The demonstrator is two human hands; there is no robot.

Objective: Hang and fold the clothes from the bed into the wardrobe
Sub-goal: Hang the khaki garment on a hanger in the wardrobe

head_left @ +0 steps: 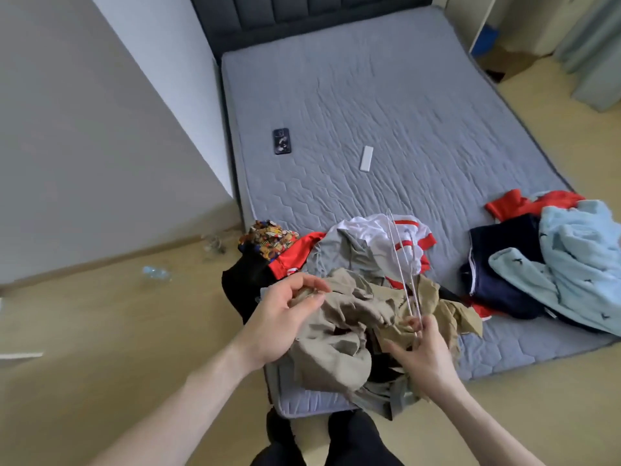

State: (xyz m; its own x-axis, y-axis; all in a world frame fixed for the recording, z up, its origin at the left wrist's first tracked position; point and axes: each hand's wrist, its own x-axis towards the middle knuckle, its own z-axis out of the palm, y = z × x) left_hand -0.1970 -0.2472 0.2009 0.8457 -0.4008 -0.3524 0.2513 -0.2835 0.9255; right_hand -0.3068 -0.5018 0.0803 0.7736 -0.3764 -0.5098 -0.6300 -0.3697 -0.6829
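Your left hand [285, 311] pinches the crumpled khaki cotton shirt [353, 327] at the grey mattress's [386, 105] six o'clock edge, your right hand [420, 348] grips thin wire hangers [405, 267]; find the collar before threading.

A bedroom in a home.
A bed [386, 105] with padded headboard [302, 15], scattered clothes [369, 264], a phone [281, 141], wooden floor [100, 331].

Both forearms are bare, with no sleeves in view down to the left hand [280, 317] and the right hand [423, 354]. The legs [339, 442] wear black trousers.
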